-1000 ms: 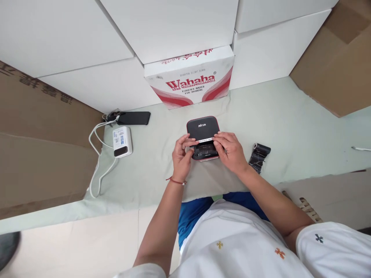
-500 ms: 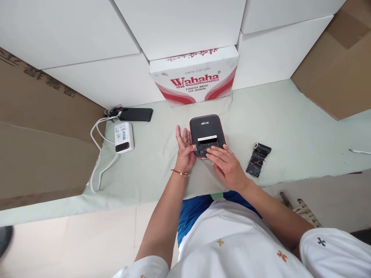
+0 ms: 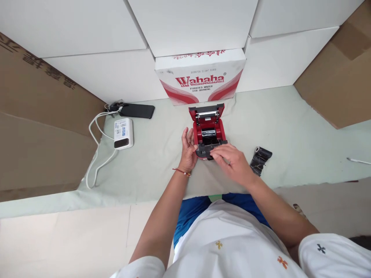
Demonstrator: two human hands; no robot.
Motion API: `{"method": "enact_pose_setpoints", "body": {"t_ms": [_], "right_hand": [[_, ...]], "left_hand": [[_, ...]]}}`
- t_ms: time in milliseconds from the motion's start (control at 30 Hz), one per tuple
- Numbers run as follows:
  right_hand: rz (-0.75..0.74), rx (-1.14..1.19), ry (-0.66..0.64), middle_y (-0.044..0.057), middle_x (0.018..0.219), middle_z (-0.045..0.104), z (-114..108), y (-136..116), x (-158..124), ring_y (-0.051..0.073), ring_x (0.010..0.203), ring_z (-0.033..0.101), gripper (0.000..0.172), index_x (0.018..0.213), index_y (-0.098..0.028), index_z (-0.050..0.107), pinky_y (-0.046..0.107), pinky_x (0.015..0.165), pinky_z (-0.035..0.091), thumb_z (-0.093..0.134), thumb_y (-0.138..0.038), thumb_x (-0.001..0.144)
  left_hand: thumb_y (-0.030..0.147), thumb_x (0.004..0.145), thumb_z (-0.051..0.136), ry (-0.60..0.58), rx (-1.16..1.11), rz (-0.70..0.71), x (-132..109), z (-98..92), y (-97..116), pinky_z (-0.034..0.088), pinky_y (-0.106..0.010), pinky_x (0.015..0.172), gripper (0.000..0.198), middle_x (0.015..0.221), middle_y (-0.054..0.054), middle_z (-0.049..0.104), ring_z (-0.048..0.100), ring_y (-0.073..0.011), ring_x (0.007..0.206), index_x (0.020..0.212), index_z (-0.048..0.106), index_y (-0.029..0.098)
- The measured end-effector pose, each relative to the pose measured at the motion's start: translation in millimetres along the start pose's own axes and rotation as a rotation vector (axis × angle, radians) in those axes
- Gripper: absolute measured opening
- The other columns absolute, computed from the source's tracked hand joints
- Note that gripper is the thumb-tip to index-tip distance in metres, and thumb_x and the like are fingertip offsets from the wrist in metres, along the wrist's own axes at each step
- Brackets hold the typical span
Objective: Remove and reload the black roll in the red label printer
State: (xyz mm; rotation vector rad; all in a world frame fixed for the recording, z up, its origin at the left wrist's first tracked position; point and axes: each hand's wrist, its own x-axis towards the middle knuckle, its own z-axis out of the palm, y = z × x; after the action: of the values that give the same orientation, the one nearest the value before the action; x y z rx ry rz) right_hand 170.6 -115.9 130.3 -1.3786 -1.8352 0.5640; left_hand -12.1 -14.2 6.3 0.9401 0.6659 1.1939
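Carton (image 3: 199, 83) behind printer (image 3: 206, 124); roll (image 3: 261, 158) right, power bank (image 3: 123, 133) left.

Both arms reached forward, the hands near each other but apart. Left forearm (image 3: 158, 216) ran forward and inward; left hand (image 3: 189, 155): fingers stretched away from the body, slightly parted, thumb angled toward the right. Right forearm (image 3: 276, 204) slanted inward to the left; right hand (image 3: 235, 163): back uppermost, fingers close together, pointing leftward. From where I stood, its fingertips were too small to read clearly.
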Motion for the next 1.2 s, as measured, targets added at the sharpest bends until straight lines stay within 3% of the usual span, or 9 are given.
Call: {"method": "enact_pose_setpoints", "body": {"t_ms": [133,333,433,600,767,867,967,1067,1200], "right_hand": [[0.148,-0.188,-0.119,0.008,0.114,0.081,-14.9,7.2,53.9,0.024,0.103,0.075,0.03,0.107,-0.023,0.078,0.035,0.091,0.056,0.049,-0.031,0.11],[0.298,-0.726,-0.528,0.016,0.135,0.075,6.1,12.7,123.6,0.033,0.114,0.074,0.037,0.133,-0.02,0.071,0.038,0.087,0.054,0.061,-0.017,0.098],[0.341,-0.823,-0.568,0.019,0.13,0.076,14.7,7.3,129.4,0.035,0.116,0.074,0.042,0.14,-0.019,0.067,0.039,0.087,0.055,0.056,-0.015,0.1],[0.378,-0.884,-0.523,0.018,0.138,0.073,13.6,7.9,124.4,0.036,0.118,0.073,0.037,0.134,-0.021,0.07,0.04,0.088,0.055,0.056,-0.021,0.1],[0.387,-0.921,-0.597,0.016,0.129,0.077,13.3,6.9,128.1,0.036,0.119,0.073,0.035,0.128,-0.022,0.074,0.041,0.09,0.055,0.062,-0.019,0.096],[0.34,-0.822,-0.481,0.016,0.133,0.074,3.0,-0.2,113.1,0.034,0.114,0.073,0.036,0.128,-0.02,0.073,0.041,0.089,0.055,0.063,-0.018,0.093],[0.307,-0.522,-0.274,0.012,0.13,0.073,-25.7,-5.4,76.0,0.028,0.102,0.072,0.034,0.125,-0.021,0.071,0.038,0.085,0.055,0.066,-0.024,0.091],[0.441,-0.072,-0.147,0.008,0.124,0.075,-64.6,-0.2,28.7,0.019,0.077,0.067,0.041,0.127,-0.024,0.067,0.033,0.07,0.053,0.07,-0.045,0.092],[0.602,0.207,-0.083,0.008,0.116,0.077,-91.8,28.9,-21.8,0.02,0.082,0.069,0.046,0.117,-0.023,0.069,0.033,0.074,0.055,0.077,-0.054,0.084]], "left_hand": [[0.049,0.072,0.093,0.026,-0.055,-0.018,-0.2,3.0,0.8,0.027,-0.055,0.136,0.102,0.176,-0.007,0.035,0.03,-0.0317,0.167,0.158,0.039,0.044],[0.049,0.069,0.094,0.029,-0.058,-0.049,0.1,5.7,2.7,0.02,-0.05,0.139,0.102,0.179,-0.005,0.032,0.021,-0.0314,0.171,0.156,0.043,0.041],[0.049,0.068,0.093,0.032,-0.065,-0.053,1.1,7.2,2.9,0.019,-0.049,0.139,0.1,0.18,-0.006,0.031,0.019,-0.031,0.171,0.155,0.044,0.039],[0.053,0.07,0.088,0.006,-0.03,-0.046,4.4,9.2,1.2,0.016,-0.049,0.14,0.103,0.18,-0.008,0.027,0.017,-0.0312,0.172,0.158,0.039,0.035],[0.051,0.07,0.086,0.008,-0.014,-0.043,7.0,10.0,-1.3,0.016,-0.047,0.14,0.105,0.18,-0.01,0.028,0.017,-0.0314,0.171,0.159,0.036,0.031],[0.046,0.07,0.084,0.022,-0.027,-0.046,7.2,10.7,-2.2,0.016,-0.046,0.141,0.103,0.18,-0.013,0.027,0.019,-0.0301,0.171,0.159,0.034,0.028],[0.042,0.072,0.082,0.006,-0.025,-0.036,6.9,11.1,-2.2,0.014,-0.046,0.141,0.1,0.18,-0.013,0.028,0.02,-0.0285,0.171,0.158,0.035,0.027],[0.04,0.073,0.081,-0.003,-0.035,-0.029,7.0,11.2,-1.4,0.014,-0.046,0.141,0.098,0.179,-0.014,0.03,0.02,-0.0277,0.171,0.158,0.035,0.026],[0.04,0.071,0.081,0.005,-0.038,-0.028,8.3,11.0,-1.2,0.013,-0.046,0.142,0.098,0.179,-0.013,0.029,0.02,-0.0288,0.171,0.157,0.037,0.026]]}}
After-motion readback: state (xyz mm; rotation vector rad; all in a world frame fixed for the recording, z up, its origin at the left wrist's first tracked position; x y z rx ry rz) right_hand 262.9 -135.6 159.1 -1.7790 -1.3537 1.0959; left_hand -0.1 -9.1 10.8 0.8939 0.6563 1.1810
